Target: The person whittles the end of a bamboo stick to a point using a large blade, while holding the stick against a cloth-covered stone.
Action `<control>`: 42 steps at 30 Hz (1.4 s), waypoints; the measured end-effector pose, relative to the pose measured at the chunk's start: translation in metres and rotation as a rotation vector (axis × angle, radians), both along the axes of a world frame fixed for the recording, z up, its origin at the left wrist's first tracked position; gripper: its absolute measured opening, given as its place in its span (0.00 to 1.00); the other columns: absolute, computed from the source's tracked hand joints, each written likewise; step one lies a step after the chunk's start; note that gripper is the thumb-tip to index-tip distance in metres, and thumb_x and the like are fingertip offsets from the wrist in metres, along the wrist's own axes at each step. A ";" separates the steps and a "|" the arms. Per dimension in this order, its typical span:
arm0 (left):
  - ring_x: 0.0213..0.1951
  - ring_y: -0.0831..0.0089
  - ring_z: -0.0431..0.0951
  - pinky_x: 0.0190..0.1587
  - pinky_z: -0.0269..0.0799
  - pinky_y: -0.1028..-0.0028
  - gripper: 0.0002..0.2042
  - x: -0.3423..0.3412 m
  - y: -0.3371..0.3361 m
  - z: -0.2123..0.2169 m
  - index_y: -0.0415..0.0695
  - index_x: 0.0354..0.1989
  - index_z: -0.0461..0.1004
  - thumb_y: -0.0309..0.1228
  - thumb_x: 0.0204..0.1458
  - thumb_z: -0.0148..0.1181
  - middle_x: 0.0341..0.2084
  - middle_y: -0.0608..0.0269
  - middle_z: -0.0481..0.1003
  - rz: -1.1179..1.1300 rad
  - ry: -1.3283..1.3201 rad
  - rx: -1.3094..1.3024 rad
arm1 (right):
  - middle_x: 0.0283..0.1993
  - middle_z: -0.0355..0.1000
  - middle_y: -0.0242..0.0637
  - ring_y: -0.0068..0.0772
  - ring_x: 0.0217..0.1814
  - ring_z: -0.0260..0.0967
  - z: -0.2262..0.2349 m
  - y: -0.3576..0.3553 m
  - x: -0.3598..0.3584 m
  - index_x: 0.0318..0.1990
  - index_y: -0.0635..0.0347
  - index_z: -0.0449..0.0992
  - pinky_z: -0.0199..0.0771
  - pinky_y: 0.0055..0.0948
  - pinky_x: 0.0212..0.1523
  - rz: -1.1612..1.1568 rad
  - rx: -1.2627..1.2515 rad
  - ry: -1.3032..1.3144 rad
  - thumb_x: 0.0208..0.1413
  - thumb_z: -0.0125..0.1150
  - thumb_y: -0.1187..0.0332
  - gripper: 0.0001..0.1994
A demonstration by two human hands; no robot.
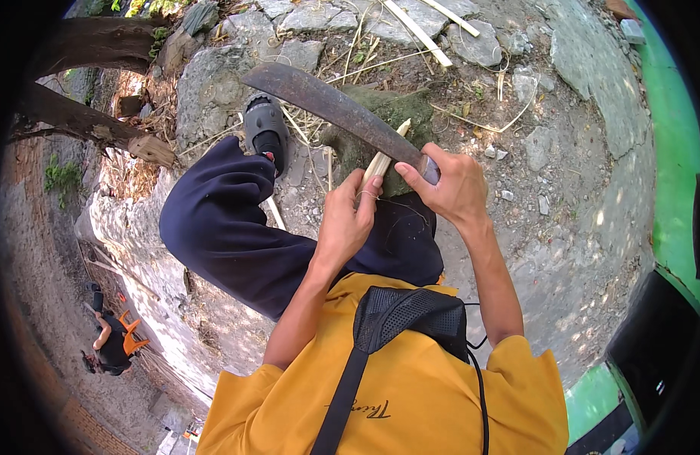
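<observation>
My right hand is closed round the handle end of a machete, its thumb pressed near the base of the blade. The wide, dark, rust-stained blade reaches up and to the left, over my left foot's side. Between the fingers of my left hand is a pale wooden stick, pointed at its far end. The blade crosses over the stick just above my left fingers; whether the edge touches the wood I cannot tell. Below both lies a mossy stone.
Pale split strips and thin fibres lie on the stony ground ahead. Dark timber beams stand at the far left. My grey clog rests beside the stone. Someone sits on an orange chair at lower left. A green panel runs along the right.
</observation>
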State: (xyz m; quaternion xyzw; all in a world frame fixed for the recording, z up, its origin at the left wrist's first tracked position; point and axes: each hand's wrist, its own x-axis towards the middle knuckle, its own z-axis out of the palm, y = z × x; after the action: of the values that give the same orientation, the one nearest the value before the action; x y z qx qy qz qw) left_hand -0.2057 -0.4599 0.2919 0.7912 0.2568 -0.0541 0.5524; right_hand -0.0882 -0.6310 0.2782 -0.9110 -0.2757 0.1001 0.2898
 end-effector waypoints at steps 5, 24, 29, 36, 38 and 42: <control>0.33 0.47 0.85 0.35 0.74 0.59 0.12 -0.002 -0.002 -0.008 0.34 0.47 0.76 0.32 0.70 0.54 0.29 0.42 0.80 0.033 -0.082 -0.028 | 0.16 0.71 0.41 0.46 0.19 0.76 0.002 -0.012 -0.016 0.24 0.57 0.73 0.74 0.44 0.23 0.093 0.002 -0.010 0.57 0.65 0.33 0.32; 0.39 0.39 0.83 0.40 0.76 0.57 0.10 0.003 -0.005 0.004 0.34 0.50 0.76 0.28 0.68 0.53 0.33 0.39 0.81 0.040 -0.053 0.035 | 0.15 0.71 0.40 0.44 0.18 0.76 0.005 -0.006 -0.012 0.27 0.55 0.73 0.74 0.41 0.21 0.075 -0.024 -0.016 0.57 0.65 0.32 0.31; 0.39 0.36 0.82 0.37 0.76 0.54 0.09 0.000 -0.003 -0.002 0.35 0.50 0.76 0.27 0.67 0.55 0.34 0.36 0.80 0.006 -0.151 0.105 | 0.16 0.72 0.40 0.44 0.18 0.76 0.000 -0.009 -0.022 0.27 0.55 0.74 0.74 0.41 0.22 0.064 0.021 -0.023 0.57 0.65 0.32 0.31; 0.37 0.36 0.82 0.33 0.75 0.52 0.09 0.002 -0.011 0.005 0.36 0.50 0.74 0.26 0.67 0.56 0.32 0.36 0.80 0.017 -0.020 0.204 | 0.17 0.73 0.42 0.46 0.19 0.76 0.008 -0.001 -0.017 0.28 0.56 0.77 0.74 0.42 0.22 0.012 -0.019 0.010 0.56 0.66 0.33 0.31; 0.36 0.37 0.82 0.31 0.73 0.55 0.08 -0.001 -0.014 0.002 0.36 0.47 0.75 0.29 0.68 0.57 0.32 0.35 0.80 0.071 -0.171 0.177 | 0.16 0.73 0.42 0.47 0.19 0.76 0.002 -0.006 -0.028 0.29 0.56 0.77 0.73 0.43 0.22 0.013 0.041 0.021 0.56 0.66 0.33 0.30; 0.36 0.36 0.81 0.31 0.73 0.53 0.07 -0.007 -0.015 0.000 0.36 0.46 0.75 0.28 0.67 0.57 0.32 0.35 0.80 0.041 -0.103 0.260 | 0.16 0.72 0.42 0.47 0.20 0.76 0.013 -0.002 -0.016 0.28 0.56 0.77 0.73 0.44 0.23 0.001 -0.021 0.050 0.56 0.66 0.33 0.30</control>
State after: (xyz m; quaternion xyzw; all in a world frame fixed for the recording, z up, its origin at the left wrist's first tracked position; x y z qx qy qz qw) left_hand -0.2124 -0.4754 0.2921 0.8525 0.2491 0.0315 0.4586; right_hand -0.1039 -0.6329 0.2913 -0.9111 -0.2679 0.1258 0.2870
